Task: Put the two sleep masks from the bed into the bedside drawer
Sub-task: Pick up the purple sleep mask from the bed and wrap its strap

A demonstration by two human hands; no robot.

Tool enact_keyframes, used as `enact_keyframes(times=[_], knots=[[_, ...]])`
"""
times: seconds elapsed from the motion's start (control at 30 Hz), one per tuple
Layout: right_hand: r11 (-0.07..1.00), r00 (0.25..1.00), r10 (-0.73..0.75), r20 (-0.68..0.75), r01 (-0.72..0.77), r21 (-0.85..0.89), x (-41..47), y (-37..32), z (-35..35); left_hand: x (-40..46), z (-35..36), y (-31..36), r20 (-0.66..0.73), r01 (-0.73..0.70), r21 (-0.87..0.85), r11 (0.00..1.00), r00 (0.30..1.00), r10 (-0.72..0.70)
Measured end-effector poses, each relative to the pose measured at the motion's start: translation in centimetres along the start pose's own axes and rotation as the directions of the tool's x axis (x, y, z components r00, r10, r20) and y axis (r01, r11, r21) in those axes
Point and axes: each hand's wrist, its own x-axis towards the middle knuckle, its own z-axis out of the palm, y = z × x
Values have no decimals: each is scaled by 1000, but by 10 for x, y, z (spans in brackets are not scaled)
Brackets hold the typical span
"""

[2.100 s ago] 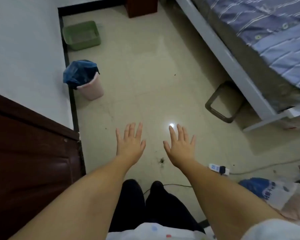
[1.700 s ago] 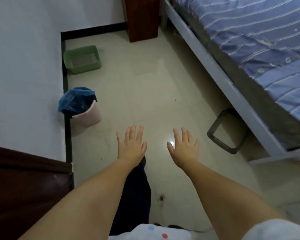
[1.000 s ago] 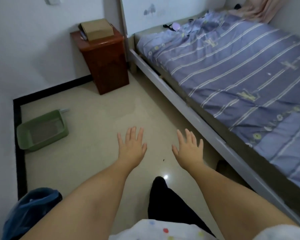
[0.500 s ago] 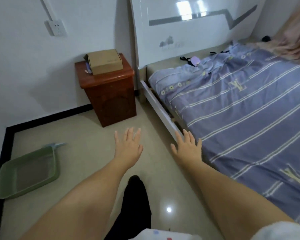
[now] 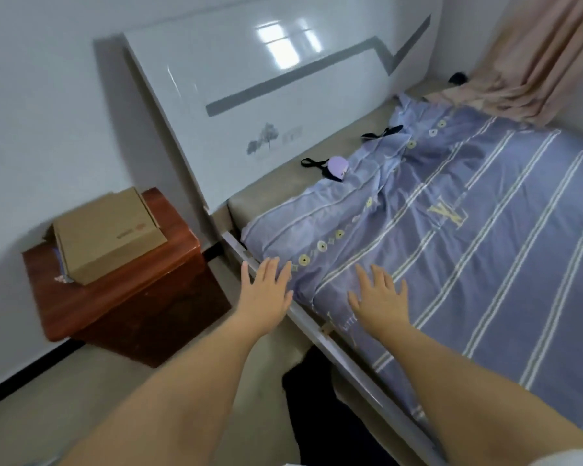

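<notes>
Purple-blue striped bedding (image 5: 468,250) spreads out under my view, and both my arms reach forward over the edge of the bed. My left hand (image 5: 266,294) hangs above the grey bed rail (image 5: 337,351) with its fingers (image 5: 270,269) spread flat and holding nothing. My right hand (image 5: 379,297) is over the near edge of the cover, palm down, fingers likewise splayed and empty. Well beyond my hands, near the white headboard (image 5: 249,79), one sleep mask (image 5: 338,168) lies where the bare mattress meets the rumpled cover; it looks lilac with a black strap trailing to its left. Farther along the same strip sits the second sleep mask (image 5: 382,132), which shows only as dark straps. To my left stands the reddish wooden bedside cabinet (image 5: 138,297), beside the bed's head, with a cardboard box (image 5: 108,230) on top. Its drawer front is too blurred to make out.
</notes>
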Motion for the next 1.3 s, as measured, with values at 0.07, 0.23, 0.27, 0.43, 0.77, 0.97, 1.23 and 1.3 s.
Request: enact_keyframes(times=[0.07, 0.23, 0.27, 0.43, 0.77, 0.97, 1.23, 1.3], knots=[[1000, 1000, 11, 13, -11, 3, 55, 3, -3, 57, 4, -8, 36, -18, -4, 1000, 999, 18], [999, 997, 47, 65, -47, 9, 184, 10, -20, 192, -3, -21, 117, 5, -81, 997, 993, 5], [998, 995, 58, 75, -59, 8, 204, 11, -23, 214, -5, -22, 140, -1, -90, 996, 990, 14], [992, 986, 106, 132, -113, 51, 306, 13, -13, 332, 16, -19, 272, 64, -300, 952, 962, 21], [918, 928, 319, 193, -353, 179, 494, 16, 99, 581, 121, 23, 529, 527, -749, 401, 840, -117], [932, 935, 342, 96, -351, 90, 500, 18, 157, 641, 164, 34, 652, 657, -753, -37, 738, -174], [925, 933, 343, 112, -356, 132, 505, 21, 161, 624, 152, 14, 720, 687, -693, -217, 668, -186], [920, 926, 315, 210, -352, 172, 505, 25, 148, 608, 135, -8, 660, 645, -751, -144, 720, -216]])
